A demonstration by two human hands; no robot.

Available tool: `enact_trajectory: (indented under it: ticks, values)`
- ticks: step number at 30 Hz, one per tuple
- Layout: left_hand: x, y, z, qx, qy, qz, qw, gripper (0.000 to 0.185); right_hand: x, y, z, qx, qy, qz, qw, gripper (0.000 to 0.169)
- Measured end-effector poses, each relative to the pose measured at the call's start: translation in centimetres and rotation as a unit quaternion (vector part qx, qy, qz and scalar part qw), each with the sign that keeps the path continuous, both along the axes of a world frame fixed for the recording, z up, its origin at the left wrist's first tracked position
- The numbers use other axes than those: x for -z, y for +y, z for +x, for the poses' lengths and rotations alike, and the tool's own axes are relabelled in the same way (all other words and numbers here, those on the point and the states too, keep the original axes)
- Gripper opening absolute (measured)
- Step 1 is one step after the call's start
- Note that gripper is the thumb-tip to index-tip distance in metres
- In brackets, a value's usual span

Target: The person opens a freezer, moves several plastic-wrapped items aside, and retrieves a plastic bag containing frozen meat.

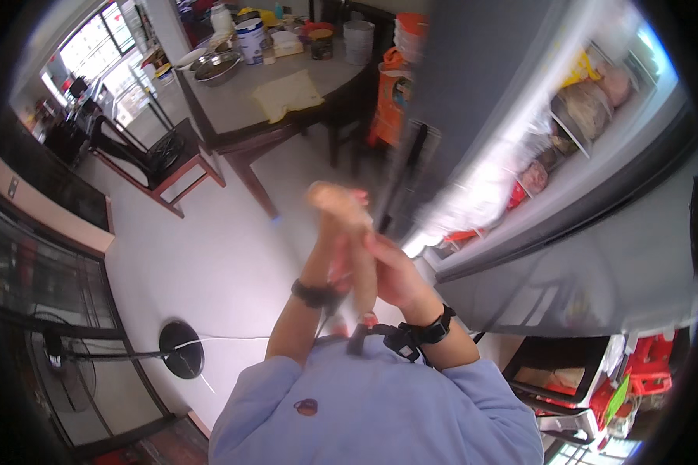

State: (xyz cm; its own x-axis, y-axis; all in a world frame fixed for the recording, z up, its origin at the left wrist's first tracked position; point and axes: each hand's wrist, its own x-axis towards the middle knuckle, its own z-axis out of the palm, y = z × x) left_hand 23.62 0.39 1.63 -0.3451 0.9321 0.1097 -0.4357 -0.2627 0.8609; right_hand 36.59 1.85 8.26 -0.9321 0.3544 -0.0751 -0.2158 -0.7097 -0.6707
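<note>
In front of my chest, my left hand [338, 261] and my right hand [396, 270] come together around a long tan item [365, 279]. Motion blur hides exactly what it is; it may be a root vegetable. A thick tan part [337, 202] lies crosswise above my hands, and the lower part hangs down between them. My right thumb and fingers press its right side, while my left fingers are partly hidden behind it. To the right of my hands stands an open refrigerator [558, 224], with bagged food [584, 107] on its lit shelves.
The refrigerator door [465, 75] stands ajar just beyond my right hand. A table [227, 107] ahead bears a metal bowl [216, 67], tubs and a yellow cloth [288, 94]. A wooden chair [177, 154] is at its left. A fan's round base [181, 350] and white cord [232, 337] lie left.
</note>
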Motion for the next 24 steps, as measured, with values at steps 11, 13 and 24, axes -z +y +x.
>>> enact_trajectory:
  ticks: [11,13,24]
  values:
    - [-3.1,-3.5,-3.0,-0.169,0.205,0.054,0.963,0.027,0.6,2.3,-2.2,-0.082,-0.076,-0.012,0.994,0.044]
    - [-2.9,-5.5,-4.2,-0.212,0.198,0.01,0.957,0.023,0.5,1.6,-4.1,-0.117,-0.091,-0.01,0.989,0.044]
    - [-0.8,-15.1,-18.3,-0.379,0.022,-0.069,0.923,0.017,5.9,-3.8,-24.3,-0.346,-0.09,-0.067,0.931,0.051]
